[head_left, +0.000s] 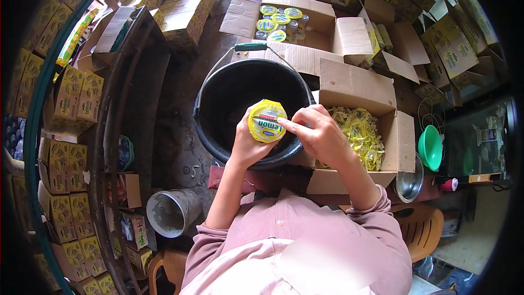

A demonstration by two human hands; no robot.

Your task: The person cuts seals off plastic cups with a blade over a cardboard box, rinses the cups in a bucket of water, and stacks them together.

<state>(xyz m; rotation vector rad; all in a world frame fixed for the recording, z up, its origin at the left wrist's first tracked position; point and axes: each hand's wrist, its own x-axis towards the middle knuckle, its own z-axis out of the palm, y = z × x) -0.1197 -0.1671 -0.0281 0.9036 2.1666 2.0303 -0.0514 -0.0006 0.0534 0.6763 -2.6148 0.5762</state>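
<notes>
My left hand [246,143] is wrapped round a plastic cup with a yellow foil lid [266,132] marked "Lemon". The lid faces up, and a small red strip shows across it. My right hand [319,134] reaches in from the right, its index finger stretched out and touching the lid while the other fingers curl. No object shows in that hand. Both hands are over a black bucket [218,71] with a wire handle and a green grip. Beside my right forearm, a cardboard box [357,83] holds a heap of thin yellow packets [360,136].
Behind the bucket, an open carton [322,19] holds several similar cups [280,19]. A green bowl [430,147] and metal bowl [409,181] stand at the right. A grey pail [172,213] is on the floor at left, near shelves of yellow cartons [63,218].
</notes>
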